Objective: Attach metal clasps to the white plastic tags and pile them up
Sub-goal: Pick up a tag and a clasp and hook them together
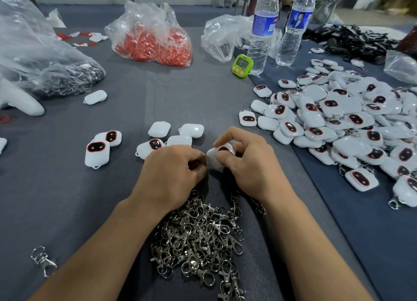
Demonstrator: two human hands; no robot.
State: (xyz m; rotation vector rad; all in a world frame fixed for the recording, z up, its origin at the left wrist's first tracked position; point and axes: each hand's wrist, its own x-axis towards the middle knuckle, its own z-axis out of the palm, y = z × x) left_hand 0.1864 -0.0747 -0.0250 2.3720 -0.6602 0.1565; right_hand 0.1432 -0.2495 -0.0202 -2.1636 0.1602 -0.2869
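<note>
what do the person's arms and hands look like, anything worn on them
The left forearm and right forearm are bare to the frame edge, no sleeves in view. The left hand and right hand wear no gloves; no ring, watch or bracelet shows.

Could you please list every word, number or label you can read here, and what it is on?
Nothing reads clearly.
Timer: digits on its display, too blurred to read.
Left bottle: white print on a blue label, too blurred.
Right bottle: blue label, print too small.
Tags: no text seen.
</note>
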